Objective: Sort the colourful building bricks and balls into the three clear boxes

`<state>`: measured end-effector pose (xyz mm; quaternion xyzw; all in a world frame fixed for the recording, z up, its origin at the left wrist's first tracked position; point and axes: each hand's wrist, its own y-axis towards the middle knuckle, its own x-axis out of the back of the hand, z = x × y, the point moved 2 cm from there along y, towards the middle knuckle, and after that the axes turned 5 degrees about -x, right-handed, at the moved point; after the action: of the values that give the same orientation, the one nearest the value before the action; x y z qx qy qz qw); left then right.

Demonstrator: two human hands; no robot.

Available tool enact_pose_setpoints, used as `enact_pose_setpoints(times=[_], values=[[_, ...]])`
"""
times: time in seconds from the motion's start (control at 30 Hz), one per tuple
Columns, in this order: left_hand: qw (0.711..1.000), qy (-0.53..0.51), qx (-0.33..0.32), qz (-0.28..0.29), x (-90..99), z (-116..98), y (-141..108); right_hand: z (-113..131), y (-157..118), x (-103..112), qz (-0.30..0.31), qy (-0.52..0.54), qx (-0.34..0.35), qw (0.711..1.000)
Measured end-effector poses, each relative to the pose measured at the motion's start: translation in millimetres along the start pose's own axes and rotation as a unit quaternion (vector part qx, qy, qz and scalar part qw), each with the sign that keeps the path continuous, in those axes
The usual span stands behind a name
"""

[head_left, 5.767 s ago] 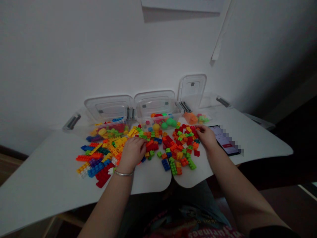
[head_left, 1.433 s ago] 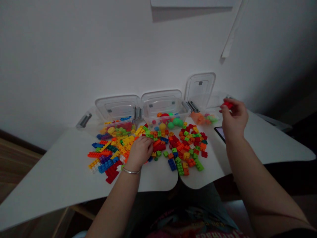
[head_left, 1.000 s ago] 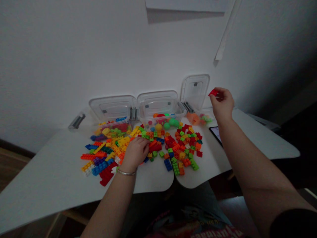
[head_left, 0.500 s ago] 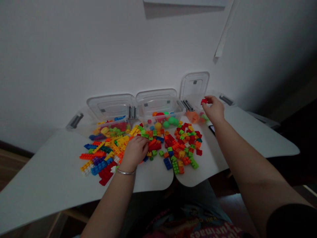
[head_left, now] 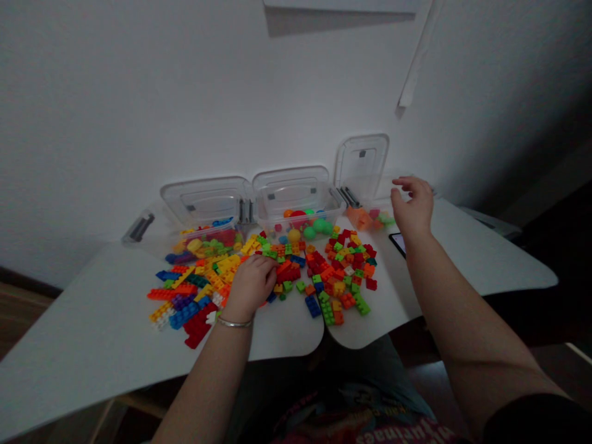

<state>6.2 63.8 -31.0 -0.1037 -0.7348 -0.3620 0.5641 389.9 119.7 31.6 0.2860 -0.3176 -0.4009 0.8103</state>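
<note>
From afar I see my right hand [head_left: 414,203] hovering near the right box [head_left: 350,197] at the back edge of the table [head_left: 92,320], fingers parted and empty; I judge this a letting-go step. My left hand [head_left: 252,280] rests on the bricks [head_left: 342,271], spread mid-table; in this dimness I cannot tell whether its curled fingers grip any. Another pick would call for a light pinch, clear of the phone [head_left: 398,241] half behind my right arm.
</note>
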Motion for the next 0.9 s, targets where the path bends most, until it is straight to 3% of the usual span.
enact_pose_setpoints(times=[0.07, 0.17, 0.23, 0.33, 0.6, 0.9], values=[[1.000, 0.001, 0.000, 0.002, 0.2, -0.4, -0.1, 0.7, -20.5, 14.4, 0.016, 0.018, -0.035, 0.999], [1.000, -0.001, 0.000, 0.000, 0.5, -1.0, -0.1, -8.2, -62.1, 24.8, 0.112, 0.004, -0.074, 0.991], [1.000, -0.002, 0.000, 0.000, 0.6, -1.2, 0.2, -17.8, -88.4, 22.5, 0.204, -0.022, -0.067, 0.976], [1.000, -0.003, -0.001, 0.000, 0.7, -1.2, 0.8, -32.2, -112.0, 14.1, 0.262, -0.034, -0.088, 0.960], [1.000, 0.000, -0.001, -0.005, 1.2, -0.7, 0.6, -34.8, -118.6, 4.3, 0.307, -0.051, -0.120, 0.943], [1.000, -0.005, 0.001, 0.002, 1.0, -0.6, 1.5, -33.6, -121.5, 4.6, 0.289, -0.025, -0.170, 0.942]])
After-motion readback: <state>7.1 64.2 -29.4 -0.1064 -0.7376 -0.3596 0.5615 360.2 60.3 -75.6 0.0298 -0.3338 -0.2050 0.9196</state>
